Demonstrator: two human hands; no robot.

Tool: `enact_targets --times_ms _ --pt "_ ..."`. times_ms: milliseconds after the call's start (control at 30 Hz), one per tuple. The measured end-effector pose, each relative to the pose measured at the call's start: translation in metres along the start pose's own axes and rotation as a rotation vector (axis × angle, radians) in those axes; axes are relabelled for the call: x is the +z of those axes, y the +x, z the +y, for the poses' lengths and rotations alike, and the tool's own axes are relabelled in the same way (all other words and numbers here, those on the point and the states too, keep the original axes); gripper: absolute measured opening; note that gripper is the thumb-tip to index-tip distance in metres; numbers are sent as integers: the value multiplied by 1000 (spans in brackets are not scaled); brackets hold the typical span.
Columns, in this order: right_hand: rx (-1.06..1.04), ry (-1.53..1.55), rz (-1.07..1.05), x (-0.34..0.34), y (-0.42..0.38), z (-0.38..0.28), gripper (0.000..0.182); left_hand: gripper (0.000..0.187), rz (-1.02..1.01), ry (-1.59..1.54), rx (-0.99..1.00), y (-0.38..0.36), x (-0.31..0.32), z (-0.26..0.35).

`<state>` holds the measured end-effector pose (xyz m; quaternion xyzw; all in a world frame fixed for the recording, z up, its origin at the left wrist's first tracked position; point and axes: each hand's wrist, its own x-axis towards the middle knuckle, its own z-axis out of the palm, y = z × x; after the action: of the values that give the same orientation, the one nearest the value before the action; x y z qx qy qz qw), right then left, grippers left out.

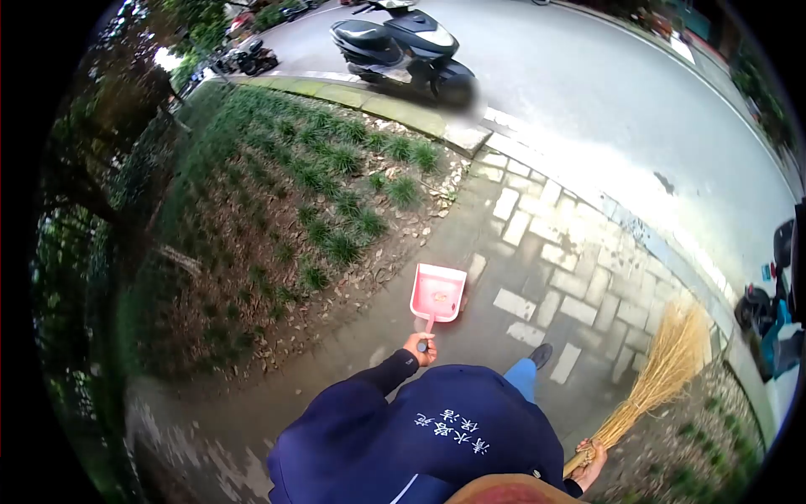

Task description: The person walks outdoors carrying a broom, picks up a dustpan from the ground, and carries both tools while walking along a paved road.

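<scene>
Outdoors, daylight — a street edge. Grey road [579, 63] across the top and right, a scooter [395, 46] standing by the stone kerb [403, 115], a motorbike [253, 59] farther along. Pavement [579, 310] of oblong paving blocks, pale where the light falls, running beside the road. Left of it, a planted bed [220, 273] with brown earth, scattered leaves, grassy tufts [342, 248]. Trees [92, 181] crowd the far left, in deep shade — more greenery [756, 92] beyond the road. Another vehicle [781, 332] at the right edge, partly cut off; type unclear.
</scene>
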<state>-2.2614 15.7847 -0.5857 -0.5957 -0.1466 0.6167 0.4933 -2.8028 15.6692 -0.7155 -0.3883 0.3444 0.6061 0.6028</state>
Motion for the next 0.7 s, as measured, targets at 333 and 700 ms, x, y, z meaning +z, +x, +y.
enact_targets --times_ms 333,700 --pt "165 -221 -436 209 249 -176 23 28 -177 -222 60 74 193 -47" --pt "189 -345 -589 443 505 -278 25 22 74 -659 167 240 407 -19"
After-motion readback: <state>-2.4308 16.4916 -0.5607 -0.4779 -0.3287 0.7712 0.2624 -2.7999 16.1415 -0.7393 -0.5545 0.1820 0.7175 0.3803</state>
